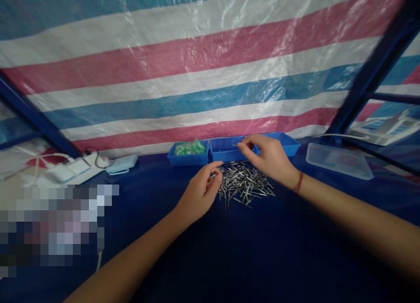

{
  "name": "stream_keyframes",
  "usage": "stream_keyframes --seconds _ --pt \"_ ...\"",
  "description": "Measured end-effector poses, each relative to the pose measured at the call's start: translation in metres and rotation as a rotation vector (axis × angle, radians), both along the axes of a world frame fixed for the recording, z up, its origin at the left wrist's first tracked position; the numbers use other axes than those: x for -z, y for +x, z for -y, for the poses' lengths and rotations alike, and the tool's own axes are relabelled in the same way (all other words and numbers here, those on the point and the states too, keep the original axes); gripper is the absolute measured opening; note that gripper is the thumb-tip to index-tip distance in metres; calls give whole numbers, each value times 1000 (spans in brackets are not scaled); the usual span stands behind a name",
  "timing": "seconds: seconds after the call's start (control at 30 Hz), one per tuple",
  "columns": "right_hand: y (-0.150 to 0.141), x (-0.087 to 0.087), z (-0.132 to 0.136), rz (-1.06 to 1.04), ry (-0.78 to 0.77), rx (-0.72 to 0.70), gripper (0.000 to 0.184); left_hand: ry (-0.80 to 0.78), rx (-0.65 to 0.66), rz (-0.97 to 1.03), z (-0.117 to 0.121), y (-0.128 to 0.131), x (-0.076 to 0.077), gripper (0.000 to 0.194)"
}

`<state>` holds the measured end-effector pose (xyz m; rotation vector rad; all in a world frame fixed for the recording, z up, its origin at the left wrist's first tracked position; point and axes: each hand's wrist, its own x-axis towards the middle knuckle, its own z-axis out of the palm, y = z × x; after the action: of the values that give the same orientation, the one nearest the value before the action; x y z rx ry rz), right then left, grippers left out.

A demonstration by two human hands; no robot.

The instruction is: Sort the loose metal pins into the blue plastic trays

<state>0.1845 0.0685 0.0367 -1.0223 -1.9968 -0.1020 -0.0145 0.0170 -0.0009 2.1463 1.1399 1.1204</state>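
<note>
A loose pile of thin silver blind rivets (244, 182) lies on the dark blue table. At its left edge is my left hand (201, 191), fingers curled and thumb close to the index finger; whatever sits between them is too small to make out. Above the far right side of the pile, my right hand (267, 156) pinches a thin metal piece that looks like one of the rivets. Its fingertips are over the front of a blue tray (226, 154), whose inside is partly hidden by this hand.
Left of that tray stands a blue bin (188, 159) holding green plastic bags. A clear plastic lid or tray (339, 161) lies at right. A power strip (75, 174) with cables and a light blue case (122, 164) are at left. A striped tarp (197, 84) hangs behind.
</note>
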Motion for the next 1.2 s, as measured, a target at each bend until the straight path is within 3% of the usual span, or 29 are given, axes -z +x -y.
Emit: stream_keyframes --seconds 0.1,0.2,0.3,0.43,0.57,1.03,1.1,1.2 --pt "2 5 -33 177 -1 164 26 82 -64 -127 -9 -11 -2 24" --pt "4 17 -39 251 -14 267 32 135 22 -318 -10 -19 -8 20" --pt "11 29 -18 210 -64 214 37 147 148 -532 -5 -23 -15 19" --pt "21 39 17 122 -169 106 35 143 139 -739 1 -21 -20 16" --pt "20 40 30 64 -231 61 31 175 134 -847 -2 -21 -17 19" --pt "5 41 49 84 -263 -106 21 258 103 -917 -8 -13 -9 18" --pt "4 40 50 81 -259 -119 19 253 91 -824 -7 -11 -8 17" --pt "2 37 54 73 -252 -174 14 139 66 -490 -2 -5 -8 14"
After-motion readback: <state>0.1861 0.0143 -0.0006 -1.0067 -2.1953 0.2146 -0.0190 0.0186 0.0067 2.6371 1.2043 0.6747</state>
